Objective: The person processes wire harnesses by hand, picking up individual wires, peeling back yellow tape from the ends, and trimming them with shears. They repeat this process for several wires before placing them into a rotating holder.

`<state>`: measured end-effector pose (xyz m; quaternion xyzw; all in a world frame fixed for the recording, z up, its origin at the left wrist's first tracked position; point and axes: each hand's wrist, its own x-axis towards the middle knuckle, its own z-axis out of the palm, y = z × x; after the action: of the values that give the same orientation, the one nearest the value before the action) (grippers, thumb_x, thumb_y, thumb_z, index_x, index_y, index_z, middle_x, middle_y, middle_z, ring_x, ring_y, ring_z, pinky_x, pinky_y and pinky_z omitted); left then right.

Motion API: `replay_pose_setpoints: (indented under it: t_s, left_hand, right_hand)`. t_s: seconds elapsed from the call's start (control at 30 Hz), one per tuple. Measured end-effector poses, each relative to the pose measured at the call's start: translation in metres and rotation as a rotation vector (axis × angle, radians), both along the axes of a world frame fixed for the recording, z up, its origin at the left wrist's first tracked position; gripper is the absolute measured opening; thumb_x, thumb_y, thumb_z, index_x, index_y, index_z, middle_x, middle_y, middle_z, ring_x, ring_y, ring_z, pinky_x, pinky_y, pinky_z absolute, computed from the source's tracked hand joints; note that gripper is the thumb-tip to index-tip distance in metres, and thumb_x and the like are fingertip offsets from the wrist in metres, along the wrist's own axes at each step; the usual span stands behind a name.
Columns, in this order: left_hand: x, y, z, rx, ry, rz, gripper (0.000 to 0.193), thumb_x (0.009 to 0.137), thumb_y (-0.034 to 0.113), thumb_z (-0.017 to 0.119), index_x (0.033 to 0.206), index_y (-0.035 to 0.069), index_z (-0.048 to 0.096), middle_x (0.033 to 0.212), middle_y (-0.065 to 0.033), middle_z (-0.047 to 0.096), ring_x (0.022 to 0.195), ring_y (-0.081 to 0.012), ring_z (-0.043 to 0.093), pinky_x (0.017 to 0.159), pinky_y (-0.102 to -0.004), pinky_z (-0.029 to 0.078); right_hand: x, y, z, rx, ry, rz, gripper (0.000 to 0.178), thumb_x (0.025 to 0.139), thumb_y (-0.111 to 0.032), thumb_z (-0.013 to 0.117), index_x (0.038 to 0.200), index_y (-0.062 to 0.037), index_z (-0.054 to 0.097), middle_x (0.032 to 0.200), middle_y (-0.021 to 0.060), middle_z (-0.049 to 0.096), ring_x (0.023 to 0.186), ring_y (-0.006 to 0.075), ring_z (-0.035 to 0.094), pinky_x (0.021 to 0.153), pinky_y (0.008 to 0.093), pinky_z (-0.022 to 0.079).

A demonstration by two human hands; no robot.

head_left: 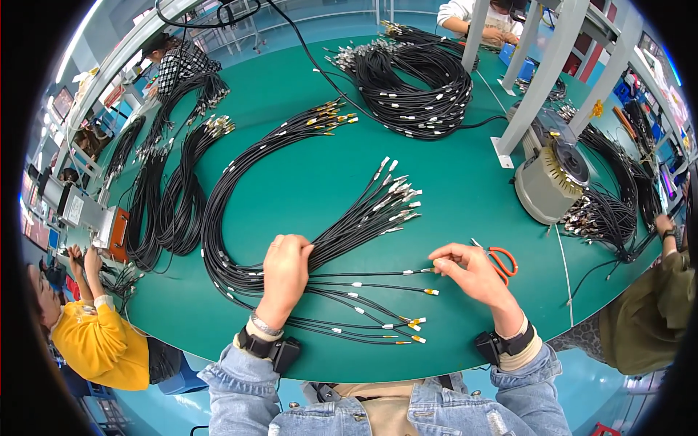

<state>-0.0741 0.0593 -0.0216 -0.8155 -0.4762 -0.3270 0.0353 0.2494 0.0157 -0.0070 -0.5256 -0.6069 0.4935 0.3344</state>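
Looks like you're singling out one cable, your left hand closed over the black bundle on the green table, your right hand pinching that cable by its tip, so drawing it clear probably calls for a steady left hold.

The tabletop is deep green and the cables on it are black, with white tags and some yellow-and-white tips below centre. Right of centre, the pliers have orange-red handles. At the bottom, the denim sleeves are faded blue (the wrist straps are black). A checked top, upper left, is black and white; a plain top, lower left, is bright yellow; a garment, lower right, is olive.
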Motion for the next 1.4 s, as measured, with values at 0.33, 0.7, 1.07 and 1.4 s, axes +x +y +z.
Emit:
replay_pose_setpoints:
  t_s: [0.33, 0.7, 1.07, 1.4]
  left_hand:
    - [-0.029, -0.061, 0.017, -0.295, -0.395, -0.097, 0.012, 0.080, -0.006, 0.058, 0.082, 0.000, 0.049, 0.074, -0.0115, 0.056, 0.066, -0.0248, 0.055, 0.064, -0.0315, 0.044]
    - [-0.064, -0.087, 0.003, -0.404, -0.219, -0.244, 0.016, 0.076, -0.007, 0.061, 0.082, 0.002, 0.049, 0.073, -0.0098, 0.057, 0.068, -0.0264, 0.055, 0.067, -0.0339, 0.044]
    - [-0.066, -0.087, 0.006, -0.466, -0.245, -0.227, 0.015, 0.076, -0.004, 0.063, 0.084, 0.002, 0.051, 0.078, -0.0092, 0.059, 0.074, -0.0262, 0.055, 0.070, -0.0360, 0.044]
    - [0.061, -0.078, 0.033, -0.556, -0.293, -0.266, 0.025, 0.078, 0.009, 0.070, 0.098, 0.000, 0.058, 0.094, -0.0128, 0.064, 0.086, -0.0254, 0.063, 0.075, -0.0355, 0.050]
  right_hand:
    - [-0.009, -0.002, -0.006, -0.100, 0.313, -0.022, 0.038, 0.093, -0.013, 0.053, 0.126, 0.0031, 0.046, 0.086, 0.0074, 0.061, 0.075, 0.0110, 0.055, 0.070, 0.0249, 0.046]
    - [-0.018, -0.004, -0.006, -0.257, 0.346, 0.161, 0.030, 0.093, -0.014, 0.054, 0.119, 0.0021, 0.056, 0.087, 0.0054, 0.057, 0.075, 0.0106, 0.053, 0.068, 0.0249, 0.045]
    - [-0.017, -0.007, -0.006, -0.169, 0.223, 0.232, 0.019, 0.092, -0.013, 0.057, 0.104, -0.0008, 0.066, 0.079, 0.0024, 0.062, 0.069, 0.0079, 0.053, 0.061, 0.0224, 0.046]
    - [-0.029, -0.019, 0.005, -0.163, 0.226, 0.210, 0.018, 0.090, -0.015, 0.060, 0.095, 0.0008, 0.068, 0.074, 0.0035, 0.064, 0.063, 0.0082, 0.055, 0.059, 0.0222, 0.046]
